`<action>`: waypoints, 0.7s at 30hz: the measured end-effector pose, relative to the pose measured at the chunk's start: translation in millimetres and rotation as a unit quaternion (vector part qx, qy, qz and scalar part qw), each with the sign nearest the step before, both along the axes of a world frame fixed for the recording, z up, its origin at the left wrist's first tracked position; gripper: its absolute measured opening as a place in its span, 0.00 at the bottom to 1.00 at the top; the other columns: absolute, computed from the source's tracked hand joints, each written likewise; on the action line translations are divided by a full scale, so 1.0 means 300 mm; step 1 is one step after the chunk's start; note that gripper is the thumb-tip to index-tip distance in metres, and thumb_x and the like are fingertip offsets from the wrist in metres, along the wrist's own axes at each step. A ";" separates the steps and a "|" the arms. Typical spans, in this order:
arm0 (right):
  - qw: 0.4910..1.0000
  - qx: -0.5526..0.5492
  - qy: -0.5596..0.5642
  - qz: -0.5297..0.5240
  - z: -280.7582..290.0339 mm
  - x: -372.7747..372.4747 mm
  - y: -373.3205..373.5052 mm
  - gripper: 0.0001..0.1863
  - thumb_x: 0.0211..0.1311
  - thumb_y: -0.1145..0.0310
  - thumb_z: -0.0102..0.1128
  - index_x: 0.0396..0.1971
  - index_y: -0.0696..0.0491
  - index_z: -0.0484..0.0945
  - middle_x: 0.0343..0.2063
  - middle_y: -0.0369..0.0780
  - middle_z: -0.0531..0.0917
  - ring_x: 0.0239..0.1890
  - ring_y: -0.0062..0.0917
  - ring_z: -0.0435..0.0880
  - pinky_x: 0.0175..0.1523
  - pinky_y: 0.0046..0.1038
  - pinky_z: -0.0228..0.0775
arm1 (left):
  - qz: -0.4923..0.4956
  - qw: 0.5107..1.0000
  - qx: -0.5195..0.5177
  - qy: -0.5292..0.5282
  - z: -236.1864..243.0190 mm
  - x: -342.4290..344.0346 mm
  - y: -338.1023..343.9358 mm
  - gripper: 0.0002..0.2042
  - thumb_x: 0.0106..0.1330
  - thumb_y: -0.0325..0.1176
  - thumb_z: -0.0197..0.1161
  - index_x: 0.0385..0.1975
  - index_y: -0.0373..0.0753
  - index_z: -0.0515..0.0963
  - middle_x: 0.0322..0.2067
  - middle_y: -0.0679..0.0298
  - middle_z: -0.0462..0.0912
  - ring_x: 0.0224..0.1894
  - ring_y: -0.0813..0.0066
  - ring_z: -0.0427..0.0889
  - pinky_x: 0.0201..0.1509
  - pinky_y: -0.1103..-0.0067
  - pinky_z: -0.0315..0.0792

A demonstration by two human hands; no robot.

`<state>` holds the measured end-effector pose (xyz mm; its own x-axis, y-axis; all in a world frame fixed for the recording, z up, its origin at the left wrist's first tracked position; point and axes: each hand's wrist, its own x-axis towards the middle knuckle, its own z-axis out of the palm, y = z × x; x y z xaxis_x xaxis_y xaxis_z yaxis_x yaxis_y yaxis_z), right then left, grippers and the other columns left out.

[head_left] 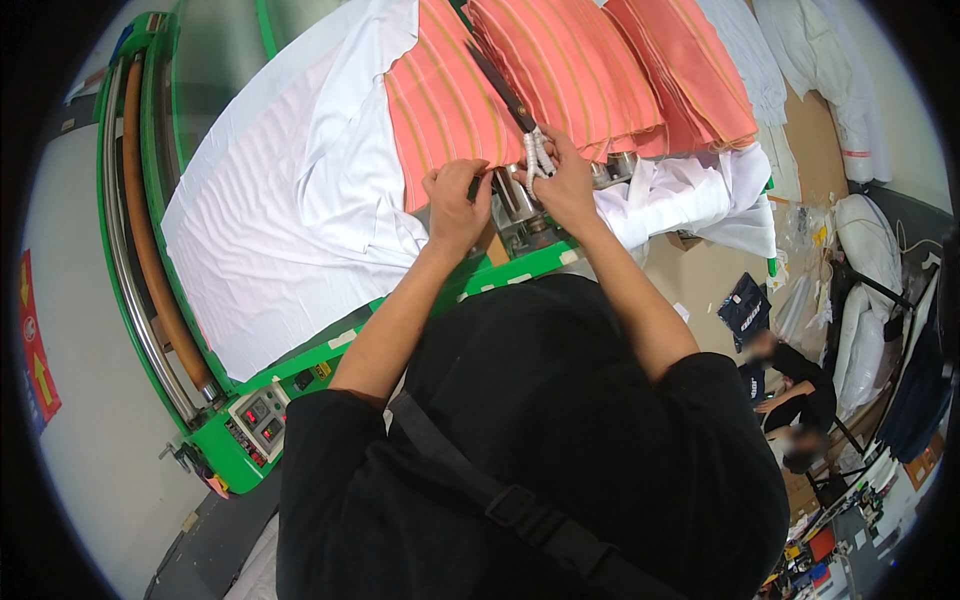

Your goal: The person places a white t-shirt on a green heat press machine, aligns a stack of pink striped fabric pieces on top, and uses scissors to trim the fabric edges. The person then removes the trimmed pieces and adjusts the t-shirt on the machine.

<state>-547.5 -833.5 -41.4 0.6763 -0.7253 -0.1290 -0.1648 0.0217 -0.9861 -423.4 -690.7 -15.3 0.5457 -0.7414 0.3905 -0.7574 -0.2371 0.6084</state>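
Note:
My right hand (563, 182) is wrapped round the white-wrapped handles of long dark scissors (508, 92), whose blades point up over coral fabric striped in yellow (445, 95). My left hand (458, 205) has its fingers closed at the lower edge of that fabric, left of the scissors; its fingertips are partly hidden. A white sheet (270, 200) lies rumpled left of the stripes. Further coral striped layers (570, 70) are stacked to the right. A shiny metal cylinder (520, 210) shows below, between my hands.
A green machine (225, 465) has long rollers (140, 200) and a control panel (255, 420) at left. White cloth (680, 200) is bunched on its right. Wrapped rolls (865, 255) stand at far right. Other people (805, 400) in dark clothing are at lower right.

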 end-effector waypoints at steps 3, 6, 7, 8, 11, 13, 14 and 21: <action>0.994 -0.108 0.020 0.015 0.100 0.037 -0.003 0.38 0.52 0.74 0.76 0.65 0.56 0.72 0.47 0.49 0.85 0.48 0.39 0.86 0.54 0.35 0.77 | 0.011 0.994 -0.012 0.104 -0.017 0.023 -0.008 0.10 0.65 0.26 0.69 0.45 0.36 0.82 0.35 0.59 0.85 0.41 0.63 0.86 0.49 0.67 0.72; 0.987 -0.153 -0.009 0.051 0.050 0.063 -0.035 0.34 0.54 0.75 0.69 0.65 0.56 0.72 0.50 0.52 0.85 0.50 0.43 0.86 0.55 0.36 0.77 | 0.004 0.978 -0.049 0.202 -0.013 0.055 -0.040 0.09 0.67 0.23 0.66 0.46 0.32 0.80 0.36 0.54 0.85 0.40 0.62 0.88 0.43 0.71 0.80; 0.987 -0.146 -0.009 0.066 0.046 0.074 -0.048 0.33 0.55 0.75 0.67 0.64 0.56 0.73 0.50 0.53 0.85 0.50 0.43 0.86 0.55 0.36 0.77 | 0.002 0.977 -0.040 0.210 -0.015 0.070 -0.042 0.09 0.69 0.22 0.64 0.47 0.31 0.80 0.37 0.54 0.85 0.40 0.65 0.88 0.44 0.73 0.81; 0.987 -0.138 -0.010 0.081 0.043 0.084 -0.063 0.32 0.55 0.75 0.65 0.64 0.56 0.73 0.51 0.53 0.85 0.50 0.43 0.86 0.55 0.36 0.77 | 0.001 0.976 -0.030 0.218 -0.016 0.087 -0.041 0.08 0.70 0.22 0.62 0.47 0.30 0.80 0.39 0.54 0.85 0.41 0.68 0.88 0.44 0.74 0.82; 0.988 -0.091 0.004 0.127 0.091 0.107 -0.105 0.31 0.55 0.75 0.65 0.62 0.57 0.75 0.48 0.53 0.86 0.50 0.43 0.87 0.55 0.36 0.77 | -0.004 0.972 -0.007 0.235 -0.027 0.115 -0.040 0.10 0.70 0.20 0.61 0.49 0.30 0.79 0.40 0.54 0.84 0.42 0.68 0.88 0.46 0.75 0.83; 0.986 -0.082 0.008 0.147 0.096 0.120 -0.128 0.31 0.55 0.73 0.67 0.62 0.58 0.76 0.46 0.52 0.87 0.48 0.42 0.88 0.54 0.37 0.78 | -0.029 0.983 -0.003 0.181 -0.007 0.111 -0.042 0.12 0.68 0.19 0.62 0.50 0.31 0.78 0.41 0.53 0.83 0.43 0.65 0.88 0.48 0.73 0.83; 0.984 -0.092 0.004 0.151 0.079 0.129 -0.141 0.31 0.54 0.73 0.69 0.62 0.58 0.76 0.46 0.52 0.87 0.48 0.42 0.88 0.53 0.37 0.78 | -0.051 0.991 -0.004 0.120 0.017 0.099 -0.046 0.14 0.67 0.18 0.64 0.51 0.31 0.77 0.41 0.52 0.83 0.43 0.62 0.88 0.48 0.71 0.83; 0.958 -0.005 0.057 0.280 0.069 0.198 -0.223 0.39 0.53 0.68 0.81 0.64 0.64 0.73 0.49 0.43 0.85 0.51 0.25 0.84 0.58 0.29 0.76 | -0.064 0.997 0.041 0.032 -0.009 0.099 -0.053 0.18 0.61 0.21 0.69 0.52 0.34 0.76 0.42 0.48 0.82 0.44 0.48 0.85 0.46 0.64 0.80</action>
